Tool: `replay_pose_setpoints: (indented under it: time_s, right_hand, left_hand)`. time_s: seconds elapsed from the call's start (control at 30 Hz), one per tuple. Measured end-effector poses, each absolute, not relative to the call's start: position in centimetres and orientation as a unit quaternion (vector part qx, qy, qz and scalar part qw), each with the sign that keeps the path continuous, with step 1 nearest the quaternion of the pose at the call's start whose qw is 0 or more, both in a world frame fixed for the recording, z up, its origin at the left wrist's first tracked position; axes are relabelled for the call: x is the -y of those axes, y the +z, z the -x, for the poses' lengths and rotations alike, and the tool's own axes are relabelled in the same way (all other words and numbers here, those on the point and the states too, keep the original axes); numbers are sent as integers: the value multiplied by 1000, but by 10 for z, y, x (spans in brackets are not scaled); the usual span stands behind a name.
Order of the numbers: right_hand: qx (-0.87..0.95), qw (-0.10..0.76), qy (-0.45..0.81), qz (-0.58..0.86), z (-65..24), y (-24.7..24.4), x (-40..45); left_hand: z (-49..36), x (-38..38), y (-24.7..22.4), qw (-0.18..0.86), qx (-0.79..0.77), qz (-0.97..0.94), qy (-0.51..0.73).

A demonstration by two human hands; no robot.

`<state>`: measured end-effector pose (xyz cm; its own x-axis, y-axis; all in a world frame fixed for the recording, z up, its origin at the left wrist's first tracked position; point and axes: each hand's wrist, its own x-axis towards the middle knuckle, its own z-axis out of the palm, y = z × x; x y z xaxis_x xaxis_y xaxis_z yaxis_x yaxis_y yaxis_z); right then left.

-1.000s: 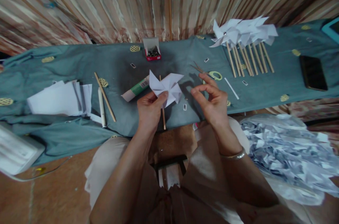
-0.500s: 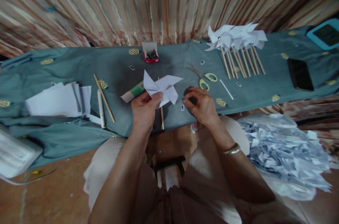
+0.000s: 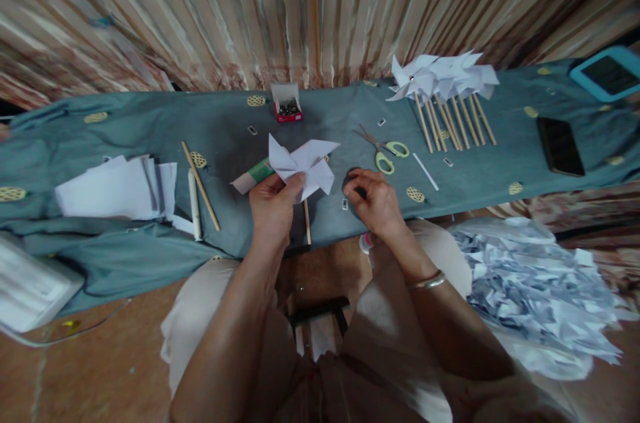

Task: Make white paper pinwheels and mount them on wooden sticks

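My left hand (image 3: 274,206) is closed on a white paper pinwheel (image 3: 311,166), thumb pressed near its folded centre. Below the pinwheel a wooden stick (image 3: 307,223) lies on the cloth, its upper part covered by the paper. Just right of the pinwheel, my right hand (image 3: 375,199) hovers over the cloth with thumb and forefinger curled into a pinch. Whatever those fingertips hold, if anything, is too small to make out. Scissors (image 3: 384,151) with light green handles lie behind my right hand. A green and white tube (image 3: 257,173) rests behind my left hand.
A red box of small metal pieces (image 3: 289,106) stands at the back. Finished pinwheels (image 3: 443,79) on sticks lie at right, near a phone (image 3: 560,146). Paper sheets (image 3: 113,189), a stick (image 3: 201,186) and a white rod (image 3: 194,206) lie left. A bag of folded paper (image 3: 540,296) sits lower right.
My right hand has shifted slightly left, its fingers curling closer together. The pinwheel stays in my left hand, almost unmoved. The whole view has shifted slightly.
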<state>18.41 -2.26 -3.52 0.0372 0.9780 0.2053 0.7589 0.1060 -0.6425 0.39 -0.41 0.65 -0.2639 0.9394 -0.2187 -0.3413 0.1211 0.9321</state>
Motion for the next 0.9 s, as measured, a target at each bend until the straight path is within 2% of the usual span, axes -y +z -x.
replay_pose_setpoints:
  time_s: [0.13,0.23,0.6,0.9]
  right_hand:
    - [659,333,251,626,-183,-40,23]
    - [666,327,264,617,-184,-41,25]
    - [671,296,204,649,-194,-37,28]
    - [664,324,170,652,-194,-35,28]
  left_hand:
    - [-4,4,7,539,-512,-284,605]
    - [-4,4,6,540,-512,-283,606]
    - [-5,5,6,543,-522,-290,590]
    - [-6,4,5,538,-536,-289,582]
